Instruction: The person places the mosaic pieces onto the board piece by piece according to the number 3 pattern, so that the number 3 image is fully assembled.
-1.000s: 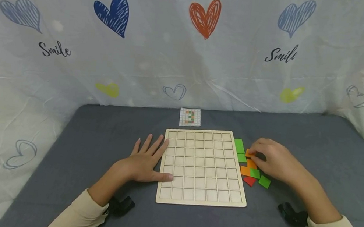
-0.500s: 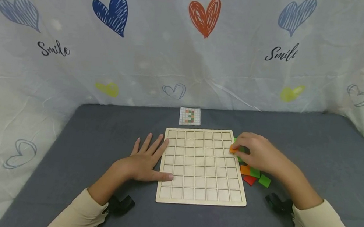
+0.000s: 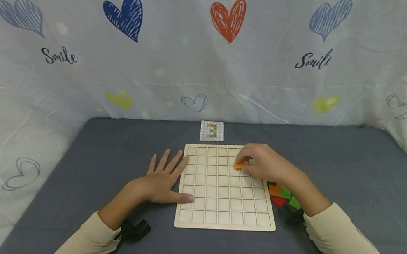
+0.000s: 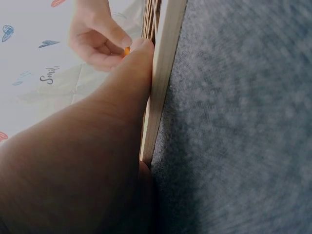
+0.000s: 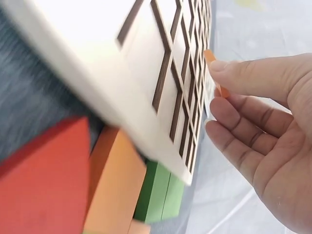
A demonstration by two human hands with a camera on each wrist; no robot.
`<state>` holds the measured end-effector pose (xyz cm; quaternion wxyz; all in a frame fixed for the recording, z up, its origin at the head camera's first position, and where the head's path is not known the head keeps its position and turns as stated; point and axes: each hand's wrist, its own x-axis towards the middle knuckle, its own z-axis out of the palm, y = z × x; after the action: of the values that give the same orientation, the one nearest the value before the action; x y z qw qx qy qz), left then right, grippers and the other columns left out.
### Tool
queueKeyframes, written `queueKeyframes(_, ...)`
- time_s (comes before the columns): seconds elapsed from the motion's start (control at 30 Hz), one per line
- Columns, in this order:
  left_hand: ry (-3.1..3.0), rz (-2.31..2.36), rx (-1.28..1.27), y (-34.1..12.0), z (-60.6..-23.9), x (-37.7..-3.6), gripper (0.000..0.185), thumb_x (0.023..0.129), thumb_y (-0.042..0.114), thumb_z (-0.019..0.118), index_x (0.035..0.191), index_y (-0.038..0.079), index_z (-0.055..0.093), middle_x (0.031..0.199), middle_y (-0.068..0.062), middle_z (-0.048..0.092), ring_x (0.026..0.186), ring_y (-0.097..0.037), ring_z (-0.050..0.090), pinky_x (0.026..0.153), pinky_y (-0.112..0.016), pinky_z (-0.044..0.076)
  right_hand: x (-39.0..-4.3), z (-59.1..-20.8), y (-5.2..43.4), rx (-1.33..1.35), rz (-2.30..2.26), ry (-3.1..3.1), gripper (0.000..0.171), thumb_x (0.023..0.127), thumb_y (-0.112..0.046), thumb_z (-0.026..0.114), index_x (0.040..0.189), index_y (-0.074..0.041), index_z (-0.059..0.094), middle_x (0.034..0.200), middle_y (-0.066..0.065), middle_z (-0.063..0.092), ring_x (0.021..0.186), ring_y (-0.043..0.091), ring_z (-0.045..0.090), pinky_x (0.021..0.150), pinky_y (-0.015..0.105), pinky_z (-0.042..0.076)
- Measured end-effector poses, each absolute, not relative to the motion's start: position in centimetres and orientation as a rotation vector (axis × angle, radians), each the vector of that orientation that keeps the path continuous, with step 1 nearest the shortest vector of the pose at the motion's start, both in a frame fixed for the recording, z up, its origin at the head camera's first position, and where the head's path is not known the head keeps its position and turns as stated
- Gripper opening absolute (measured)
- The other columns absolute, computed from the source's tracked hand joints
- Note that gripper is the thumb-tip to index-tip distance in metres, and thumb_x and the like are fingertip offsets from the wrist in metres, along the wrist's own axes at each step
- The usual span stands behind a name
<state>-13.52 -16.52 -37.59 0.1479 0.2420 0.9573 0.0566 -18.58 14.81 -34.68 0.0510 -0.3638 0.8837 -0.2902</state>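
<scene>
The right hand (image 3: 264,164) is pinching a small orange square tile (image 3: 239,164) between thumb and fingertips and holding it just over the pale wooden grid board (image 3: 223,226), above a cell in the second row from the far edge, toward the board's right side. The right wrist view is showing the same pinch, with the tile's thin edge (image 5: 216,73) peeking out past the thumb. The left hand (image 3: 162,180) is lying flat with straight, spread fingers on the grey felt tabletop (image 3: 111,154), its fingertips and thumb resting against the board's left edge (bracing it, by the look of it).

The step in hand appears to be placing this tile into a cell. The next move is probably calling for lowering it squarely so its edges are lining up with the cell walls, then letting go without nudging the board.

Counting what is showing: one board, seven cells across and seven deep, none of them visibly filled; one tile in the fingers; a loose cluster (image 3: 281,194) just off the board's right edge, where one orange, two green and one red tile are showing, with others possibly hidden under the forearm. One small printed pattern card (image 3: 212,131) is lying just beyond the board's far edge.
</scene>
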Motion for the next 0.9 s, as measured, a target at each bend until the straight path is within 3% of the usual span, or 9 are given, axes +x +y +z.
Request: queueKeyframes(0.9,2.763,0.162,0.677,-16.4,-37.7,-13.5,0.106,0.067,0.086,0.031,0.145,0.025,-0.009,0.15,-0.003,-0.013,0.132,-0.033,-0.016,0.098,-0.06,-0.007,-20.4,-35.4,9.5,-1.083,-0.845,2.698,0.014,0.075,-0.004,0.07,0.083,-0.016,0.073,0.086,-0.006,0.063,0.076,0.008,0.055,0.066,0.026,0.045)
